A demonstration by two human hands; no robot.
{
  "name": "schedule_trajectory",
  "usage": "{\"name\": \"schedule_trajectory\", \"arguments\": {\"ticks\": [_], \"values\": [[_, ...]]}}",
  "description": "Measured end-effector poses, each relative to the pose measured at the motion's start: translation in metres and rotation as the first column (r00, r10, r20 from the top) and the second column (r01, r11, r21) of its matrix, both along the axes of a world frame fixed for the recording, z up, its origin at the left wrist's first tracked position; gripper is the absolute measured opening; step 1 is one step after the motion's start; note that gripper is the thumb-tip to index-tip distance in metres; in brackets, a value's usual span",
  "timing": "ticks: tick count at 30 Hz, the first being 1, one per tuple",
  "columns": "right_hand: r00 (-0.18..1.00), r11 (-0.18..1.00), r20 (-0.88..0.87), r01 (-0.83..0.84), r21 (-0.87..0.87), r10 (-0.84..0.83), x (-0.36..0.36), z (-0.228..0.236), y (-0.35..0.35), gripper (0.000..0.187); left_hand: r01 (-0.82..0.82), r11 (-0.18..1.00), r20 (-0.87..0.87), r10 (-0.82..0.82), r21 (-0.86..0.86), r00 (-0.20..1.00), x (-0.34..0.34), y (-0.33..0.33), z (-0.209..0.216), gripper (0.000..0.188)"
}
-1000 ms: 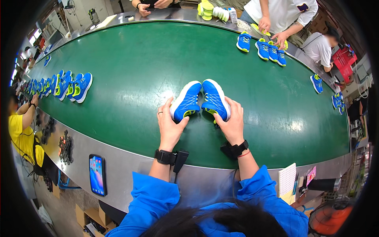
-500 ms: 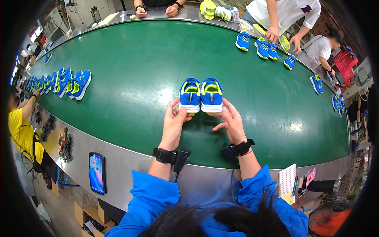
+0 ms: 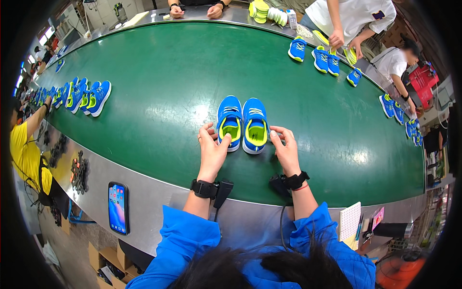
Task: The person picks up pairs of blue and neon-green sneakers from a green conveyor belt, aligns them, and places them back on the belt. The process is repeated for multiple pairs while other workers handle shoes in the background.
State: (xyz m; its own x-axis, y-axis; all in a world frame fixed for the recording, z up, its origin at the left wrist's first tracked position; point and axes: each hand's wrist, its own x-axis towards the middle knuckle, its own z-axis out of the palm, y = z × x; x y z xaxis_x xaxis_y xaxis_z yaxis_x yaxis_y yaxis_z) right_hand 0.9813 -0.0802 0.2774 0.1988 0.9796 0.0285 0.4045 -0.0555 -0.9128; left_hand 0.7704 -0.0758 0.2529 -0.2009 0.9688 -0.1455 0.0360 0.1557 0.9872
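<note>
A pair of blue sports shoes with lime-green linings lies side by side on the green belt in front of me, toes pointing away. My left hand is at the heel of the left shoe. Its thumb overlaps the heel collar while the other fingers stay spread outside the shoe, not wrapped round it. Just right of the right shoe, my right hand has its fingers apart, thumb and forefinger close to the shoe's side. Whether those fingertips touch it I cannot tell. Both wrists wear black straps with small black devices.
A row of blue shoes stands on the belt at the left; more shoes lie along its far right edge, by a co-worker in a white shirt. A phone and a white pad lie on the near metal edge.
The two shoes have gone from tilted with heels toward me to lying flat, openings up. My fingers have loosened from their heels. Another shoe shows at the far right.
</note>
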Motion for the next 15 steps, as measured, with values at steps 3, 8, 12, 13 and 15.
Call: {"name": "schedule_trajectory", "arguments": {"ticks": [3,8,12,13,15], "values": [[0.999,0.997,0.052,-0.014,0.072,0.010,-0.006,0.008,0.000,0.022,-0.042,0.999,0.123,0.043,-0.011,0.991,-0.003,0.004,-0.003,0.051],[0.969,0.970,0.241,-0.104,0.220,0.049,-0.026,0.034,0.011,0.021,-0.119,0.993,0.163,0.115,0.015,0.980,-0.004,0.002,0.001,0.047],[0.860,0.940,0.475,-0.299,0.166,0.189,-0.044,0.051,0.076,0.023,-0.141,0.985,0.066,0.135,0.104,0.989,-0.003,0.001,-0.002,0.044],[0.809,0.931,0.548,-0.338,0.136,0.214,-0.048,0.048,0.097,0.025,-0.143,0.982,0.023,0.141,0.124,0.990,-0.004,0.001,-0.003,0.043],[0.788,0.926,0.532,-0.376,0.016,0.311,-0.049,0.043,0.132,0.035,-0.125,0.980,-0.016,0.129,0.155,0.992,0.000,0.003,-0.002,0.043]]}}
